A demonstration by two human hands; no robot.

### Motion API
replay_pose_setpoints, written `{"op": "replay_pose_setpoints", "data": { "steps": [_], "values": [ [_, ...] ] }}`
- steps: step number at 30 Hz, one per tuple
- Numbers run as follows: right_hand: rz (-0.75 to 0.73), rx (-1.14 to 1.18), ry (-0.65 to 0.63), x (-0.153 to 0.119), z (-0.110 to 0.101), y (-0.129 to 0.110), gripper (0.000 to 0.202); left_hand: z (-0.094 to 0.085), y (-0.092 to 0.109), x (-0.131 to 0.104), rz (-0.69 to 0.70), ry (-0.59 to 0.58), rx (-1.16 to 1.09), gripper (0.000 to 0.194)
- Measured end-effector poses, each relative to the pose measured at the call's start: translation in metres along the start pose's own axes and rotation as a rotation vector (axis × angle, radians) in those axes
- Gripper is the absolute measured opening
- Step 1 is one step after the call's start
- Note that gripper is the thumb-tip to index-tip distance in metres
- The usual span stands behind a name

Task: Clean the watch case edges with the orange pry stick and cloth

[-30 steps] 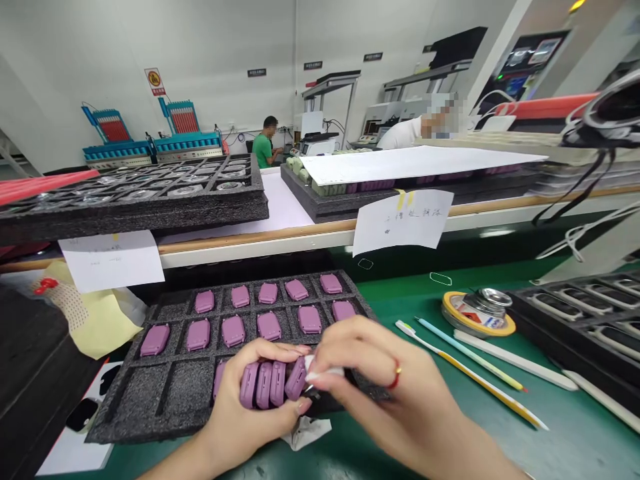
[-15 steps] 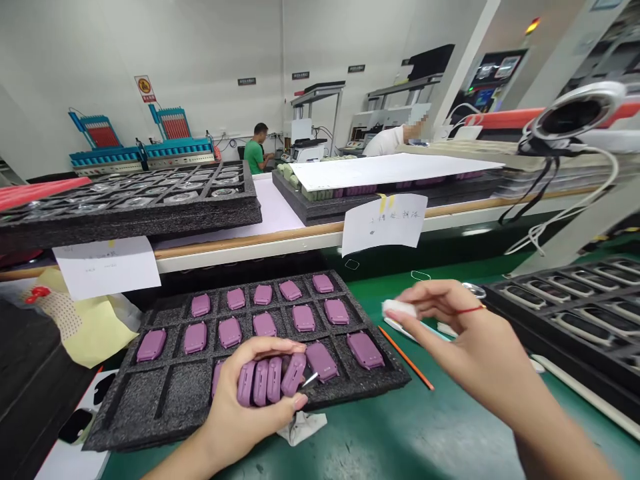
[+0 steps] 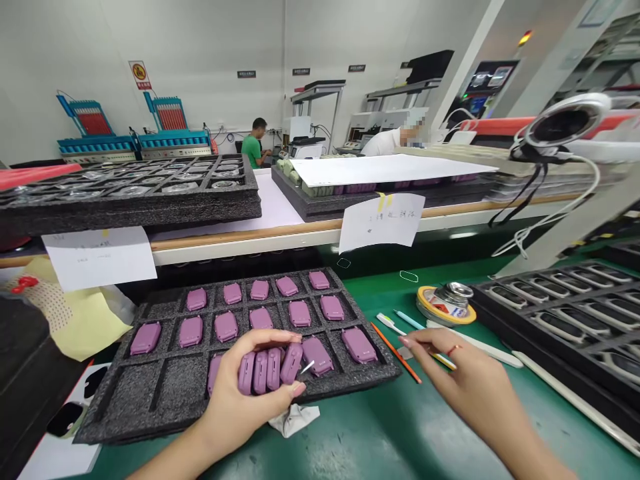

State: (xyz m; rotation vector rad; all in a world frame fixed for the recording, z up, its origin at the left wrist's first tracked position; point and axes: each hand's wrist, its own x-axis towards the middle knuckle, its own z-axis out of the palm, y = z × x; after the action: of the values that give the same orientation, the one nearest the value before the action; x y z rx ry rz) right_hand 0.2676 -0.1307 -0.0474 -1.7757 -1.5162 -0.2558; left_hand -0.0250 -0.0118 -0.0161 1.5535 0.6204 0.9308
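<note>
My left hand (image 3: 240, 393) is wrapped round a row of purple watch cases (image 3: 273, 368), standing on edge side by side. A thin silvery piece (image 3: 307, 367) sticks out beside the rightmost one; its kind is unclear. Beneath lies a black foam tray (image 3: 175, 393) with more purple watch cases (image 3: 360, 344) in its compartments. My right hand (image 3: 455, 367) is bent at the fingers, low over the green table, with a small pale scrap (image 3: 405, 353) at its fingertips. Around it lie an orange stick (image 3: 397, 353), a white toothbrush (image 3: 391, 324) and a light-blue stick (image 3: 407, 319).
Behind my right hand stands a round metal-topped container (image 3: 447, 303) with a yellow rim. A foam tray of oval frames (image 3: 565, 320) is at the right. Crumpled cloth (image 3: 295, 420) lies in front of the purple tray. A raised shelf (image 3: 250, 243) runs behind; two people work beyond.
My right hand has dropped toward the table, and the white pad once in its fingers no longer shows plainly. The yellow-rimmed container has come into view. My left hand keeps its hold.
</note>
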Motion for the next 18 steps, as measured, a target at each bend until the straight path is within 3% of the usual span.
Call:
{"op": "replay_pose_setpoints", "data": {
  "steps": [1,2,4,5,8,11,13,15,17,18],
  "values": [
    [-0.105,0.079,0.002,-0.002,0.003,-0.020,0.015,0.000,0.000,0.000,0.001,0.007,0.001,0.039],
    [-0.213,0.170,-0.078,-0.006,0.010,-0.041,0.008,0.001,0.000,0.001,0.001,0.010,0.003,0.040],
    [-0.426,0.307,-0.331,-0.021,0.032,-0.077,0.014,0.001,0.001,0.001,0.009,0.015,0.008,0.040],
    [-0.538,0.332,-0.295,-0.030,0.046,-0.090,0.017,0.001,0.001,0.002,0.017,0.014,0.014,0.039],
    [-0.571,0.145,-0.384,-0.056,0.089,-0.105,0.020,0.000,0.003,0.001,0.049,0.021,0.032,0.038],
    [-0.573,0.116,-0.441,-0.066,0.105,-0.102,0.019,0.000,0.003,0.000,0.064,0.022,0.029,0.038],
    [-0.600,0.202,-0.451,-0.056,0.090,-0.102,0.025,0.001,0.003,0.000,0.063,0.014,0.017,0.038],
    [-0.609,0.307,-0.470,-0.034,0.056,-0.107,0.028,0.001,0.002,0.000,0.063,0.014,0.004,0.038],
    [-0.484,0.398,-0.477,-0.005,0.015,-0.116,0.018,0.002,0.003,0.000,0.070,0.012,-0.011,0.037],
    [-0.418,0.391,-0.406,0.010,-0.003,-0.121,0.016,0.002,0.003,0.000,0.077,0.013,-0.022,0.036]
  ]
}}
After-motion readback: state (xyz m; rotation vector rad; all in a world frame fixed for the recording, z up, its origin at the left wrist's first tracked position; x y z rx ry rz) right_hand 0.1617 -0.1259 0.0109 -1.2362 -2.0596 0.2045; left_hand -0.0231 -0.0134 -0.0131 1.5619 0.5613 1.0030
